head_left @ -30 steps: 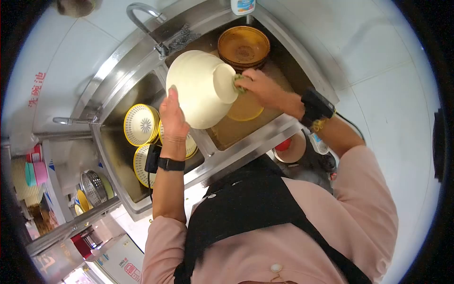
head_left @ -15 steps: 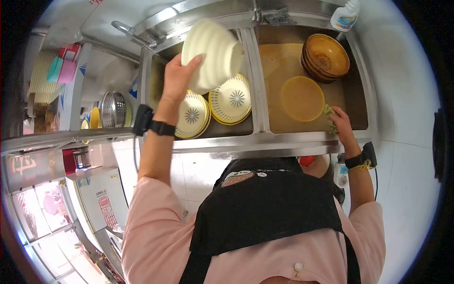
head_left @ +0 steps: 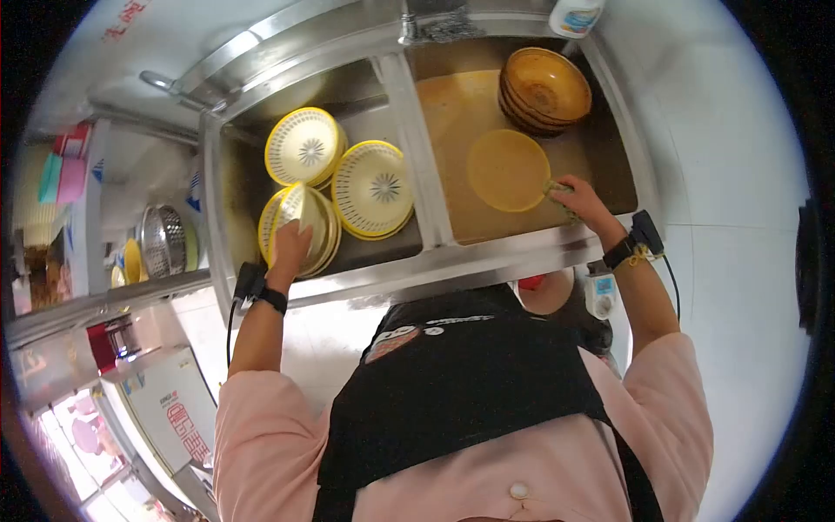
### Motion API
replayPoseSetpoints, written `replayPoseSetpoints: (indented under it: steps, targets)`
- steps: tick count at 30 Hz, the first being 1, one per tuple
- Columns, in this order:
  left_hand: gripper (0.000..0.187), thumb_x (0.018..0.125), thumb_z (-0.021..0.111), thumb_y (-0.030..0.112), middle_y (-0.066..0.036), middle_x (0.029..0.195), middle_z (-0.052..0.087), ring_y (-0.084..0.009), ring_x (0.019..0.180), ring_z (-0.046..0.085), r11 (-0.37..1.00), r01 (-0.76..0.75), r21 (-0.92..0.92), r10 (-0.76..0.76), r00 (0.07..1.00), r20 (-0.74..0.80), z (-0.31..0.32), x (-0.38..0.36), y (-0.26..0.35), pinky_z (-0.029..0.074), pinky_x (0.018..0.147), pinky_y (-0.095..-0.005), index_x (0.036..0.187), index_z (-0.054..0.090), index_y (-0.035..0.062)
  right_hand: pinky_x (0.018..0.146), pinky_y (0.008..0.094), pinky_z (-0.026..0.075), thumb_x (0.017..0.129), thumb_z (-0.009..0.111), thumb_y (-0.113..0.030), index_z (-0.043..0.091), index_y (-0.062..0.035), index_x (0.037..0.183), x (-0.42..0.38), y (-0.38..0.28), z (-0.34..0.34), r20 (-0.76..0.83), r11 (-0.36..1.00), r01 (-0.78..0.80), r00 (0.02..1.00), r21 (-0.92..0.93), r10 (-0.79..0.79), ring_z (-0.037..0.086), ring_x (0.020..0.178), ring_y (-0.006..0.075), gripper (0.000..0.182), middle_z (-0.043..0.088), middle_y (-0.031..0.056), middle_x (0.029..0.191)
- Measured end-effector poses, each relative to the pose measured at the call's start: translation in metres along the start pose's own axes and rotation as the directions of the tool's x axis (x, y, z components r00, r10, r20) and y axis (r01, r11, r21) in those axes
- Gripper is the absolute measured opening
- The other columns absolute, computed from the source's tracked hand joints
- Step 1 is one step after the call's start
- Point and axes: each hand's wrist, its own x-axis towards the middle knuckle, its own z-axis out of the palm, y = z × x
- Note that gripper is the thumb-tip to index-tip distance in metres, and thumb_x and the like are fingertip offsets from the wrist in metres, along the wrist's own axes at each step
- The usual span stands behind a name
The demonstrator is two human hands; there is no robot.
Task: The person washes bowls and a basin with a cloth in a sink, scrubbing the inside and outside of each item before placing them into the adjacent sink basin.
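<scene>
My left hand (head_left: 290, 249) is closed on the rim of a tilted white bowl (head_left: 304, 207) with a yellow edge, over the front-left stack in the left sink basin. Beside it stand two more stacks of patterned bowls, one at the back (head_left: 304, 143) and one to the right (head_left: 372, 187). Over in the right basin, my right hand (head_left: 584, 207) grips a green scrubbing cloth (head_left: 561, 197) at the edge of a submerged yellow-rimmed bowl (head_left: 510, 171). Its fingers are partly hidden by the cloth.
Brown bowls (head_left: 548, 87) are stacked at the back of the right basin in murky water. A metal divider (head_left: 412, 148) separates the basins. A faucet (head_left: 161, 83) is at back left, a white bottle (head_left: 576, 16) at back right. A metal colander (head_left: 163, 241) sits on the left shelf.
The stack of white bowls my left hand held up now stands in the left basin, and that hand has come down to the front-left bowls. My right hand stays by the submerged bowl.
</scene>
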Motion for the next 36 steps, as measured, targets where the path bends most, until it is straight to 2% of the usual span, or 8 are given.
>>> replayPoseSetpoints:
  steps: [10, 12, 13, 15, 20, 23, 32, 36]
  targets:
    - [0.024, 0.076, 0.050, 0.024, -0.021, 0.079, 0.057, -0.0345, 0.074, 0.056, 0.994, 0.033, 0.100, -0.052, 0.979, 0.195, 0.014, -0.006, 0.014, 0.042, 0.064, -0.0412, 0.080, 0.057, 0.0010, 0.067, 0.0270, 0.043, 0.068, 0.067, -0.018, 0.051, 0.0014, 0.105, 0.027, 0.011, -0.009, 0.054, 0.996, -0.094, 0.994, -0.006, 0.094, 0.052, 0.077, 0.0144, 0.045, 0.056, 0.0073, 0.086]
    - [0.020, 0.075, 0.050, 0.018, -0.018, 0.073, 0.055, -0.0307, 0.067, 0.055, 0.648, -0.509, 0.566, 0.546, 0.829, 0.120, 0.077, -0.011, -0.055, 0.042, 0.059, -0.0404, 0.082, 0.057, 0.0014, 0.070, 0.0275, 0.043, 0.069, 0.066, -0.017, 0.050, 0.0016, 0.107, 0.030, -0.004, -0.009, 0.113, 0.948, 0.098, 0.991, -0.302, -0.067, 0.052, 0.082, 0.0165, 0.045, 0.056, 0.0078, 0.092]
    - [0.020, 0.073, 0.050, 0.017, -0.013, 0.070, 0.053, -0.0261, 0.063, 0.052, 0.566, -0.598, 0.567, 0.428, 0.801, 0.418, 0.096, -0.009, -0.057, 0.042, 0.056, -0.0389, 0.083, 0.056, 0.0008, 0.074, 0.0279, 0.042, 0.068, 0.065, -0.015, 0.049, 0.0017, 0.108, 0.033, 0.007, -0.012, 0.219, 0.910, 0.312, 0.941, -0.273, -0.257, 0.051, 0.086, 0.0176, 0.046, 0.056, 0.0077, 0.098]
    - [0.021, 0.071, 0.050, 0.015, -0.015, 0.074, 0.053, -0.0285, 0.069, 0.051, 0.750, -0.475, 0.461, 0.373, 0.879, 0.298, 0.088, -0.012, -0.034, 0.041, 0.061, -0.0395, 0.085, 0.055, -0.0001, 0.081, 0.0304, 0.041, 0.077, 0.056, -0.016, 0.050, -0.0014, 0.108, 0.028, -0.026, -0.005, 0.357, 0.994, -0.036, 0.932, -0.103, 0.070, 0.051, 0.092, 0.0193, 0.035, 0.053, 0.0088, 0.105]
    - [0.026, 0.068, 0.051, 0.012, -0.019, 0.085, 0.053, -0.0346, 0.084, 0.049, 0.977, -0.062, -0.203, 0.002, 0.959, -0.283, 0.058, 0.007, 0.062, 0.041, 0.075, -0.0409, 0.089, 0.054, -0.0024, 0.079, 0.0317, 0.042, 0.076, 0.055, -0.016, 0.051, -0.0015, 0.105, 0.067, 0.000, -0.001, 0.352, 0.954, 0.126, 0.936, -0.273, -0.023, 0.052, 0.090, 0.0215, 0.032, 0.054, 0.0103, 0.103]
    - [0.038, 0.070, 0.054, 0.013, -0.022, 0.099, 0.052, -0.0350, 0.094, 0.049, 0.868, 0.030, -0.495, -0.104, 0.987, -0.121, 0.017, 0.007, 0.118, 0.040, 0.083, -0.0380, 0.105, 0.049, -0.0020, 0.078, 0.0325, 0.042, 0.076, 0.054, -0.015, 0.051, -0.0015, 0.104, 0.103, 0.024, 0.013, 0.304, 0.871, 0.206, 0.950, -0.445, -0.069, 0.053, 0.089, 0.0229, 0.031, 0.055, 0.0113, 0.101]
    - [0.026, 0.072, 0.049, 0.008, -0.019, 0.093, 0.055, -0.0334, 0.088, 0.053, 0.821, -0.013, -0.571, -0.013, 0.999, -0.042, 0.009, -0.012, 0.182, 0.042, 0.079, -0.0377, 0.096, 0.055, 0.0011, 0.075, 0.0350, 0.044, 0.075, 0.052, -0.015, 0.053, -0.0015, 0.099, 0.129, 0.088, 0.010, 0.414, 0.636, 0.276, 0.907, -0.721, 0.077, 0.055, 0.085, 0.0269, 0.027, 0.057, 0.0140, 0.096]
    - [0.025, 0.074, 0.047, 0.008, -0.015, 0.091, 0.059, -0.0238, 0.086, 0.056, 0.720, -0.039, -0.693, 0.045, 0.999, -0.009, 0.009, -0.007, 0.191, 0.044, 0.075, -0.0338, 0.096, 0.056, 0.0019, 0.074, 0.0361, 0.044, 0.075, 0.051, -0.014, 0.054, -0.0016, 0.096, 0.140, 0.070, 0.029, 0.621, 0.476, 0.526, 0.781, -0.704, 0.056, 0.056, 0.084, 0.0287, 0.025, 0.057, 0.0152, 0.093]
